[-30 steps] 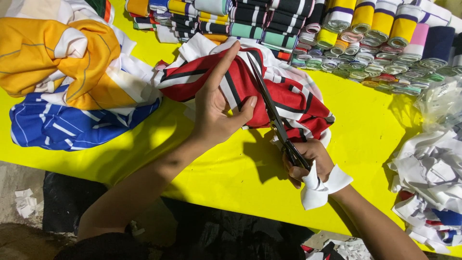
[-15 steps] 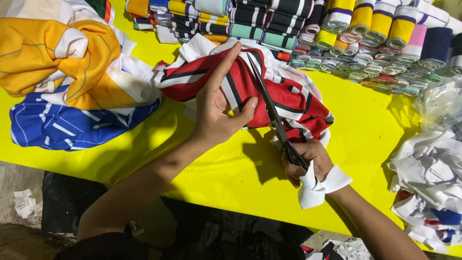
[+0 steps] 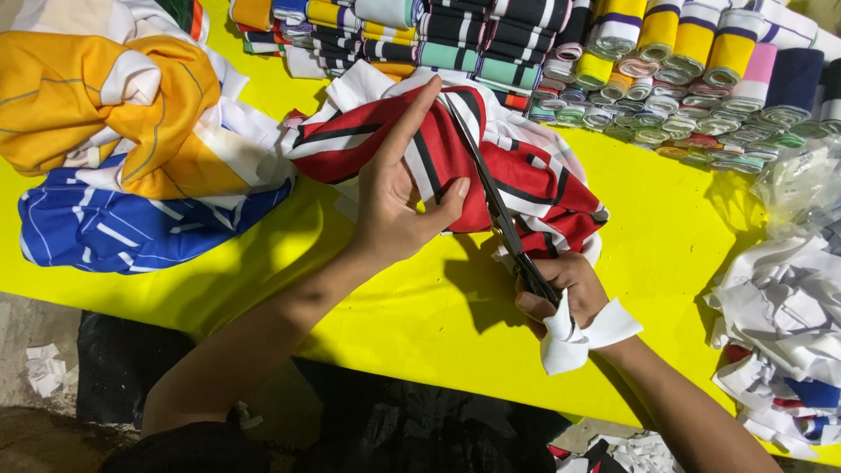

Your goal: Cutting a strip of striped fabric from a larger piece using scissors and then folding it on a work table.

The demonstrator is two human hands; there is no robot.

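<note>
A bunched red cloth with black and white stripes (image 3: 517, 180) lies on the yellow table (image 3: 666, 219). My left hand (image 3: 399, 197) rests flat on it, fingers stretched up across the cloth and thumb out to the right. My right hand (image 3: 561, 289), with a strip of white cloth tied round the wrist, grips a pair of long dark scissors (image 3: 495, 201). The blades point up and away and lie closed along the red cloth just right of my left thumb.
Orange, white and blue fabric (image 3: 131, 158) is heaped at the left. Rows of striped collar rolls (image 3: 613, 61) line the far edge. A pile of white cut pieces (image 3: 780, 324) sits at the right. White scraps lie on the floor (image 3: 44, 368) below.
</note>
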